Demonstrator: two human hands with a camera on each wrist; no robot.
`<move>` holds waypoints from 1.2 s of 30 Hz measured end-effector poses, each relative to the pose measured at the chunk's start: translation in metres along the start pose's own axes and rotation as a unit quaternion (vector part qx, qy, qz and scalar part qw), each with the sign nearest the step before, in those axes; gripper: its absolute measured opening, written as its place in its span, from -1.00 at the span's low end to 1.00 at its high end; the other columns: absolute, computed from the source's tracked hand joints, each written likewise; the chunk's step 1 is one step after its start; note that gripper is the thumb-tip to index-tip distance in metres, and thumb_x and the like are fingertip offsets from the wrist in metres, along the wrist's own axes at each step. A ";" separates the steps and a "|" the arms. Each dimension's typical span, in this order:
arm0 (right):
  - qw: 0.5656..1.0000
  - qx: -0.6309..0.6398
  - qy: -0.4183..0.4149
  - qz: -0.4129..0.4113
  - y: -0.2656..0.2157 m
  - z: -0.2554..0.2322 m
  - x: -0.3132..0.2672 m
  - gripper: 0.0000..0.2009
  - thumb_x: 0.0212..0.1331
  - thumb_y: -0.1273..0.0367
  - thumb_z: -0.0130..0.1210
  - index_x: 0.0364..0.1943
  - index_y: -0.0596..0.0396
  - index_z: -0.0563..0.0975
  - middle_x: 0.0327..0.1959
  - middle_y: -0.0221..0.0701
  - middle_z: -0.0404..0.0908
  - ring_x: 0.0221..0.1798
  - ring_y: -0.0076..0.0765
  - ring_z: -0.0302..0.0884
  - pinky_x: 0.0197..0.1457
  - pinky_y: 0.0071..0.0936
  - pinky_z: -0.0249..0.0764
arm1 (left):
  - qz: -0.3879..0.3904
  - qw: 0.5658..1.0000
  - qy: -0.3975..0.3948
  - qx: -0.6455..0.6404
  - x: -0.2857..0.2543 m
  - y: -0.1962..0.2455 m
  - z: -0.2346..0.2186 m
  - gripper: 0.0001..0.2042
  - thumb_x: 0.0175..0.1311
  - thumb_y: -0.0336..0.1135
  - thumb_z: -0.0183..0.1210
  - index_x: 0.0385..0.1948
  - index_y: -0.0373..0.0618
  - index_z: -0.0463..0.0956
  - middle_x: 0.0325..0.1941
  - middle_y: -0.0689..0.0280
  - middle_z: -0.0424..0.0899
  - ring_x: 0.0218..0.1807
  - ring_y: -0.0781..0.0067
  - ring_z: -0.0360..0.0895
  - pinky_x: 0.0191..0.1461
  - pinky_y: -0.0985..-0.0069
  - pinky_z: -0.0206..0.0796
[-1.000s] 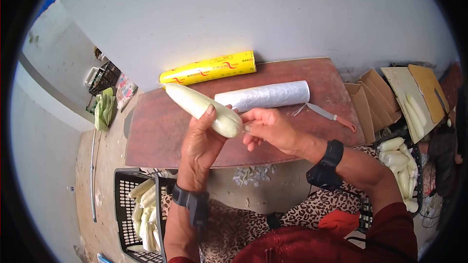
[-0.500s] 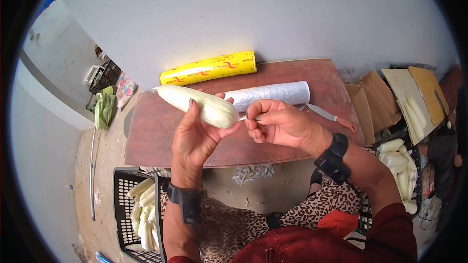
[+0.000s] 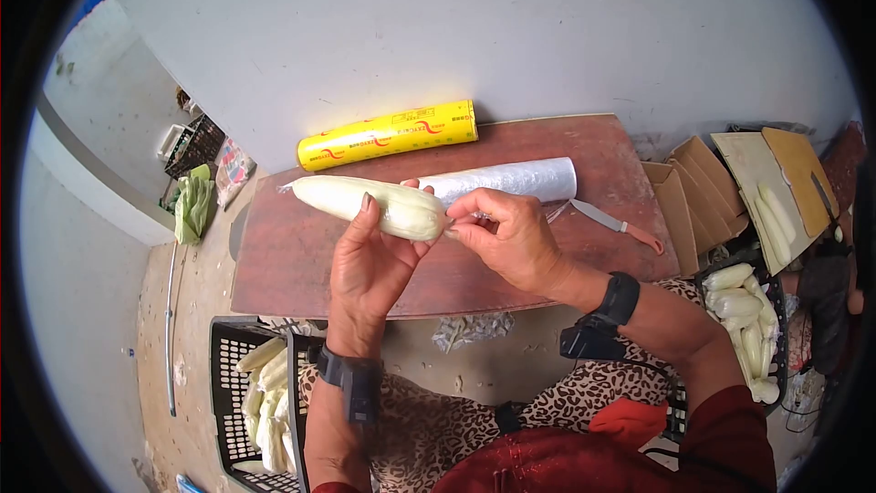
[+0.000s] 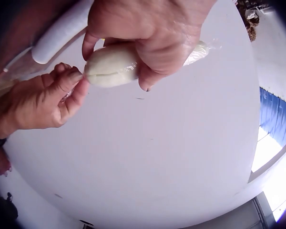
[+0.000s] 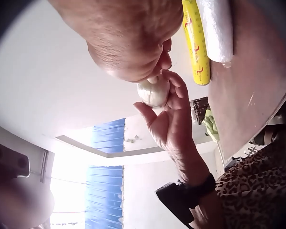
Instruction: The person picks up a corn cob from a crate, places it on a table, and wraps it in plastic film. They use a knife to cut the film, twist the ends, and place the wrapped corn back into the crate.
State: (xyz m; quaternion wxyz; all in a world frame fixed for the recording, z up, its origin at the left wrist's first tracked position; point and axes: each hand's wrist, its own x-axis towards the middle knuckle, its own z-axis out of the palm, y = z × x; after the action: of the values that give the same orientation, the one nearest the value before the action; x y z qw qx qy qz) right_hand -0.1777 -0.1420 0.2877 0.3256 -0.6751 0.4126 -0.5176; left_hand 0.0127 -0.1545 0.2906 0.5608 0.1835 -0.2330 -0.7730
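Note:
A pale green, film-wrapped vegetable (image 3: 342, 198) lies across the left hand (image 3: 367, 260), whose thumb and fingers grip it from both sides above the table. The right hand (image 3: 516, 242) pinches the film at the vegetable's blunt right end. In the left wrist view the vegetable (image 4: 112, 67) shows shiny film, with a loose tail at its far end. There the right hand's fingertips touch its near end. From the right wrist view, the left hand (image 5: 169, 119) is curled around the vegetable (image 5: 153, 91).
On the red-brown table (image 3: 602, 269) lie a yellow printed roll (image 3: 388, 135), a clear film roll (image 3: 511, 180) and a knife (image 3: 598, 215). Black crates of wrapped vegetables stand at left (image 3: 219, 402) and right (image 3: 780, 310). Cardboard boxes (image 3: 671, 205) stand to the table's right.
The vegetable has swung from a steep slant to nearly level, its pointed end lower. The right hand moved right, then back left against the blunt end.

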 end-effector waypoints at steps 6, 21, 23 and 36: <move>0.998 -0.049 0.030 -0.039 0.003 -0.001 0.002 -0.88 0.06 0.53 0.23 -0.31 0.20 0.58 -0.40 -0.30 0.68 -0.40 -0.43 0.61 -0.31 -0.48 0.52 | 0.029 0.999 -0.020 0.012 0.000 -0.001 0.001 -0.55 0.29 -0.19 0.21 0.15 -0.13 0.33 0.25 0.11 0.44 0.35 0.06 0.31 0.42 -0.02 0.13; 0.998 -0.037 -0.039 -0.009 0.018 0.000 -0.001 -0.93 0.13 0.50 0.17 -0.40 0.23 0.53 -0.47 -0.36 0.56 -0.45 -0.39 0.50 -0.38 -0.43 0.43 | 0.045 0.999 -0.012 -0.008 -0.001 -0.004 0.010 -0.49 0.27 -0.20 0.25 0.18 -0.13 0.27 0.23 0.08 0.42 0.30 0.11 0.36 0.40 0.06 0.18; 0.992 0.030 -0.103 0.064 0.019 0.000 -0.002 -0.90 0.19 0.48 0.17 -0.41 0.23 0.54 -0.51 -0.47 0.54 -0.51 -0.59 0.45 -0.44 -0.54 0.39 | 0.049 0.998 0.037 -0.019 -0.001 -0.006 0.004 -0.44 0.24 -0.12 0.27 0.19 -0.11 0.25 0.22 0.07 0.40 0.28 0.12 0.37 0.40 0.08 0.19; 0.905 0.275 -0.192 0.262 0.019 0.005 -0.008 -0.88 0.24 0.45 0.15 -0.34 0.25 0.54 -0.50 -0.50 0.51 -0.52 -0.67 0.38 -0.49 -0.65 0.32 | 0.064 0.996 0.064 -0.013 0.001 -0.004 -0.012 -0.41 0.17 -0.03 0.33 0.14 -0.09 0.30 0.04 0.16 0.51 0.10 0.16 0.47 0.33 0.08 0.26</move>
State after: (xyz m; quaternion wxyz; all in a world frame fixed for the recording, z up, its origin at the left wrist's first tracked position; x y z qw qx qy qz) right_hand -0.1783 -0.1434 0.2669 0.6952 -0.5127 0.3451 -0.3671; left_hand 0.0162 -0.1560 0.2781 0.6251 0.2101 -0.1983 -0.7251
